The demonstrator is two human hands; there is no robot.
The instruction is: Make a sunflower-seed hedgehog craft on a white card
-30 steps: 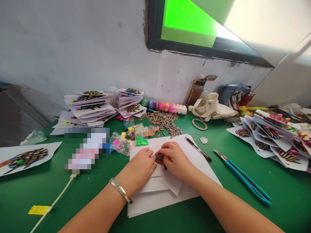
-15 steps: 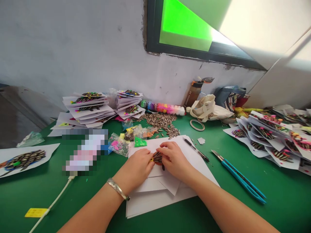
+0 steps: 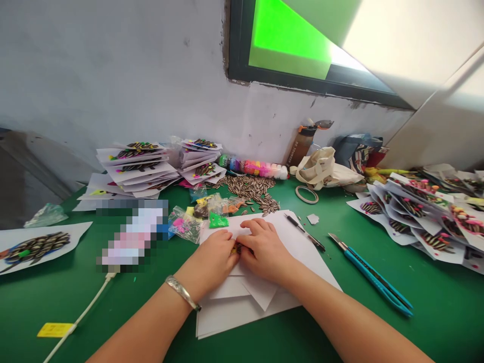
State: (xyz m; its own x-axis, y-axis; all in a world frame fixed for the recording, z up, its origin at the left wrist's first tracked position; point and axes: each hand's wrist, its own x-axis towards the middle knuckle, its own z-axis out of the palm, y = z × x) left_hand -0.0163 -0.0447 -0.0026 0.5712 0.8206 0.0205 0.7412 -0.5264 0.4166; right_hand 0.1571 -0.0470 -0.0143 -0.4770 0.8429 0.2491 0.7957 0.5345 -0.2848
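Observation:
My left hand (image 3: 214,259), a silver bracelet on its wrist, and my right hand (image 3: 264,249) meet fingertip to fingertip over a stack of white paper sheets (image 3: 260,297) on the green table (image 3: 378,322). Both hands are closed, pressing on a small cluster of striped sunflower seeds (image 3: 238,247) stuck on the top sheet. The fingers now cover almost all of the cluster. A pile of loose sunflower seeds (image 3: 253,189) lies just beyond the sheets.
A black pen (image 3: 304,232) and a blue utility knife (image 3: 372,277) lie right of the sheets. Small bags of coloured bits (image 3: 200,214) sit left. Stacks of finished seed pictures stand at back left (image 3: 136,166) and right (image 3: 423,212). A tape ring (image 3: 306,194), cloth bag (image 3: 327,169), bottle (image 3: 302,143), white cable (image 3: 81,317).
My right hand slid left and closed over the seed cluster, hiding it. The left hand stayed pressed against it.

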